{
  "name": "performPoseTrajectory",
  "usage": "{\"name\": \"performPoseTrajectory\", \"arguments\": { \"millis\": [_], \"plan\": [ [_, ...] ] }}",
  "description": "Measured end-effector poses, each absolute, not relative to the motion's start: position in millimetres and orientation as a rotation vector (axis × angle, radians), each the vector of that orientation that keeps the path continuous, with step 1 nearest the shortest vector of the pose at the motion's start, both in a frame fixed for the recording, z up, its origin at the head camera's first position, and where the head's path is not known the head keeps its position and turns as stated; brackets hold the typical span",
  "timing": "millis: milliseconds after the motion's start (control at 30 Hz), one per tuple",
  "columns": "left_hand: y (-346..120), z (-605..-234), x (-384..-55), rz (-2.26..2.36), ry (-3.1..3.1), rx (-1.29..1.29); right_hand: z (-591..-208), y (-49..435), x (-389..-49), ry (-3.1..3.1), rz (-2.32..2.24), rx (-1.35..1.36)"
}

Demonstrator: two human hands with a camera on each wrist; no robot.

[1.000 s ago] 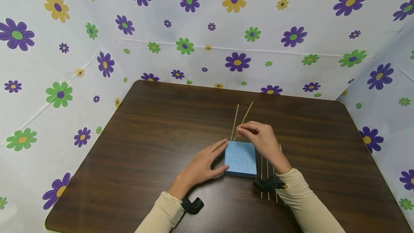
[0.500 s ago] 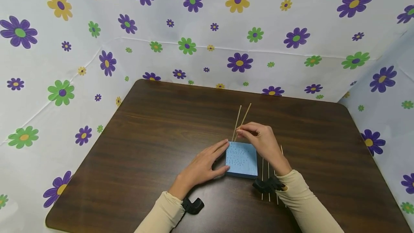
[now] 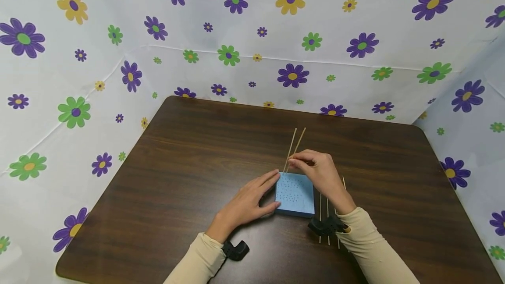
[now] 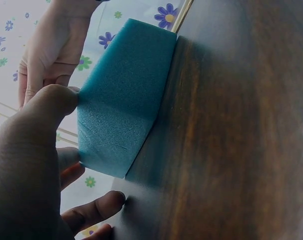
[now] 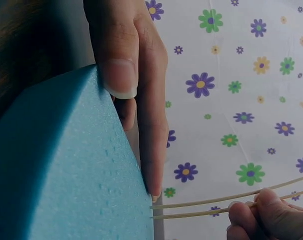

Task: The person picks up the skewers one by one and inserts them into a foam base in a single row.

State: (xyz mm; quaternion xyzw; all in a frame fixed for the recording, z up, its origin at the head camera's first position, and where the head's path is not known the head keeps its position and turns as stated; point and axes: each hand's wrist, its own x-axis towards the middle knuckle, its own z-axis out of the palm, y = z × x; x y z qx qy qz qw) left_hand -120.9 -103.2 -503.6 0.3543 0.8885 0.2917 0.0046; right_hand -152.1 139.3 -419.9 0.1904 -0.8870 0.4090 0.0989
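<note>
A light blue foam block [image 3: 295, 194], its top dotted with small holes, lies on the table. My left hand [image 3: 252, 198] braces its left side, index finger straight at the back corner and thumb at the near edge. Thumb and fingers of my right hand [image 3: 317, 170] pinch a thin wooden stick [image 3: 300, 139] low down, above the block's back edge. A second wooden stick [image 3: 292, 143] stands in the block beside it, leaning slightly right. In the right wrist view, both sticks' lower ends meet the foam block [image 5: 99, 160] side by side, near the left index fingertip.
Several loose wooden sticks [image 3: 320, 205] lie on the dark wooden table [image 3: 189, 165] right of the block, partly under my right wrist. A flowered white cloth [image 3: 244, 16] hangs behind and at both sides. Each wrist wears a black camera mount [image 3: 236, 251].
The tops of the two sticks have come closer together: the standing one tilts more to the right, the pinched one is more upright. My left hand stays on the block.
</note>
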Motion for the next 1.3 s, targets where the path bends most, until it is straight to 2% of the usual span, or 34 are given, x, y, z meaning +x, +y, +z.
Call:
{"name": "performPoseTrajectory", "arguments": {
  "millis": [1300],
  "plan": [
    [-101.5, -504.0, -119.5, 0.929, 2.79, 1.131, -423.5, 138.9, -151.5, -2.715, 1.141, 0.587]
  ]
}}
